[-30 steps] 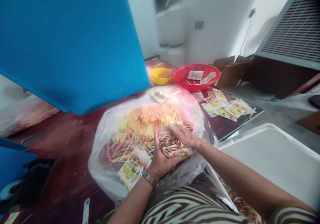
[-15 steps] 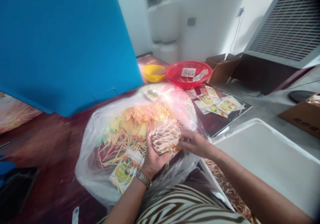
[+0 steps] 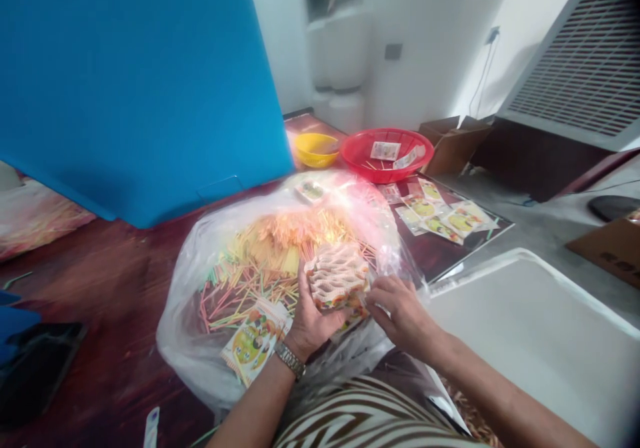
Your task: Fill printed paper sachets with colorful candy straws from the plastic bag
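Note:
My left hand [image 3: 314,325], with a metal watch on its wrist, is wrapped round a stack of printed packets [image 3: 337,275] whose pale wavy edges face up. At the stack's right end, my right hand [image 3: 397,311] has its fingers pinched together; what lies between them is hidden. Below both hands spreads a large clear plastic bag [image 3: 175,321], open and full of loose pastel sticks, like thin straws [image 3: 235,295]. More printed packets [image 3: 253,341] lie on the bag's near left side, beside my left wrist. Another packet [image 3: 309,191] rests at its far side.
A red basket [image 3: 350,161] with packets and a yellow basket [image 3: 316,151] stand at the back. Loose packets [image 3: 443,215] lie on the dark table right of the bag. A white bin [image 3: 520,328] is at my right. A tall blue panel [image 3: 140,88] rises at the left.
My right fingers have shifted slightly down and right along the stack's end. My left hand keeps its hold on the stack. The whole view has shifted a little.

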### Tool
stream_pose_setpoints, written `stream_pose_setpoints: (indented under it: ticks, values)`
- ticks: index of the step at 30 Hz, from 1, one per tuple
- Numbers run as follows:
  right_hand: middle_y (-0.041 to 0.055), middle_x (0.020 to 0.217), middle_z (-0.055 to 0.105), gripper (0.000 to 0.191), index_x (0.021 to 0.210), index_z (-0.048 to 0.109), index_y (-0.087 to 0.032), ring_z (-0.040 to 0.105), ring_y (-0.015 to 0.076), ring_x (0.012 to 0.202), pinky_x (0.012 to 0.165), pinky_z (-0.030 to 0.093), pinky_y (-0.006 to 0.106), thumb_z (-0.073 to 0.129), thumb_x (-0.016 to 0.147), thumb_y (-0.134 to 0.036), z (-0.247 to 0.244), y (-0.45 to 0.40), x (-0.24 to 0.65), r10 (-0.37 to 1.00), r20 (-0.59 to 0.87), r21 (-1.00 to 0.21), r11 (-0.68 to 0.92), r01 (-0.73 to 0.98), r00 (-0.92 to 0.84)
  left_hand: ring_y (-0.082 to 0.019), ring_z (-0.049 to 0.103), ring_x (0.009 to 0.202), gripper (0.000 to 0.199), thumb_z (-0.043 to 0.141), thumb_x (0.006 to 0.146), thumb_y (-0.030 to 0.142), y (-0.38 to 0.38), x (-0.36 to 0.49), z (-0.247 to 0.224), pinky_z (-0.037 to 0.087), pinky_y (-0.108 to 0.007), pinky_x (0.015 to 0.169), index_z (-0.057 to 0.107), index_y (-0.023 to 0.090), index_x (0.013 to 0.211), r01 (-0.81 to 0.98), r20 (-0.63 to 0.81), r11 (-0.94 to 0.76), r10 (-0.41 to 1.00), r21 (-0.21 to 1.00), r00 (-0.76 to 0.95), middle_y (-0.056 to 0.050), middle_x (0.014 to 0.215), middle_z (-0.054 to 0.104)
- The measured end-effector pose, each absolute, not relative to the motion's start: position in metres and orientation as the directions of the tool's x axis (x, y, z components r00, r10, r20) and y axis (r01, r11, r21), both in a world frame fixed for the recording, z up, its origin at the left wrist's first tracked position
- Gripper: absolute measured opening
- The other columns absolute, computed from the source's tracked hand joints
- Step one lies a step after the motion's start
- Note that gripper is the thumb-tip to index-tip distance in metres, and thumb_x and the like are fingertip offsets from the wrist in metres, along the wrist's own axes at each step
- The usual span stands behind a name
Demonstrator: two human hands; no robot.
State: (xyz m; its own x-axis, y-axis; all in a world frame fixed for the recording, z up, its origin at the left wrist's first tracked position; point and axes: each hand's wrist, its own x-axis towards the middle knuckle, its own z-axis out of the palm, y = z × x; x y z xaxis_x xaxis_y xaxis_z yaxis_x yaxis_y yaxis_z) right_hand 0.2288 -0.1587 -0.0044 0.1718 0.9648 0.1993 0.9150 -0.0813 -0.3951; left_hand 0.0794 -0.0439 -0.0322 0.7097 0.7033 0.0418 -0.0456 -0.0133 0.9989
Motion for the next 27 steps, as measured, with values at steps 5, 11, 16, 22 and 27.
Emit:
stream_pose_setpoints:
  ticks: [5, 11, 16, 22, 27]
  values:
    - [0.0073, 0.109, 0.057, 0.017, 0.08, 0.061, -0.022, 0.044, 0.0243, 0.104, 0.094, 0.027, 0.047, 0.046, 0.088, -0.022, 0.033, -0.143, 0.224, 0.885, 0.432, -0.059, 0.219, 0.974, -0.173, -0.03, 0.051, 0.119, 0.127, 0.077, 0.064, 0.037, -0.046, 0.073, -0.03, 0.044, -0.051, 0.097, -0.027, 0.033, 0.137, -0.086, 0.015, 0.085, 0.616, 0.993, 0.787, -0.015, 0.14, 0.042]
    - [0.0095, 0.123, 0.053, 0.019, 0.101, 0.06, -0.021, 0.042, 0.0261, 0.117, 0.103, 0.023, 0.054, 0.046, 0.089, -0.025, 0.011, -0.112, 0.217, 0.763, 0.586, -0.05, 0.37, 0.928, -0.273, -0.028, 0.049, 0.121, 0.123, 0.078, 0.062, 0.024, -0.043, 0.069, -0.036, 0.038, -0.047, 0.103, -0.015, 0.025, 0.142, -0.031, 0.058, -0.051, 0.706, 0.998, 0.706, -0.017, 0.136, 0.044]
    - [0.011, 0.124, 0.055, 0.042, 0.126, 0.048, -0.021, 0.051, 0.0238, 0.115, 0.096, 0.042, 0.044, 0.033, 0.093, -0.041, -0.013, -0.098, 0.25, 0.776, 0.463, -0.807, 0.168, 0.566, 0.429, -0.028, 0.052, 0.117, 0.113, 0.078, 0.062, 0.023, -0.043, 0.071, -0.048, 0.038, -0.049, 0.102, -0.002, 0.028, 0.142, -0.1, 0.009, 0.089, 0.703, 0.991, 0.711, -0.015, 0.134, 0.046]
    - [0.0074, 0.096, 0.065, 0.051, 0.115, 0.057, -0.018, 0.062, 0.0192, 0.088, 0.082, 0.05, 0.036, 0.029, 0.091, -0.054, -0.028, -0.094, 0.223, 0.835, 0.188, -0.982, 0.15, 0.115, 0.517, -0.029, 0.047, 0.122, 0.12, 0.08, 0.06, 0.024, -0.046, 0.072, -0.046, 0.035, -0.048, 0.105, -0.008, 0.026, 0.142, -0.183, 0.115, 0.041, 0.638, 0.982, 0.762, -0.016, 0.135, 0.045]
    - [0.0079, 0.097, 0.065, 0.056, 0.112, 0.059, -0.018, 0.062, 0.0216, 0.089, 0.078, 0.05, 0.036, 0.033, 0.086, -0.061, -0.025, -0.104, 0.217, 0.835, 0.051, -0.996, 0.08, -0.029, 0.547, -0.031, 0.045, 0.124, 0.13, 0.083, 0.054, 0.022, -0.043, 0.073, -0.042, 0.034, -0.047, 0.105, -0.013, 0.023, 0.143, -0.162, 0.185, -0.09, 0.535, 0.983, 0.824, -0.016, 0.133, 0.046]
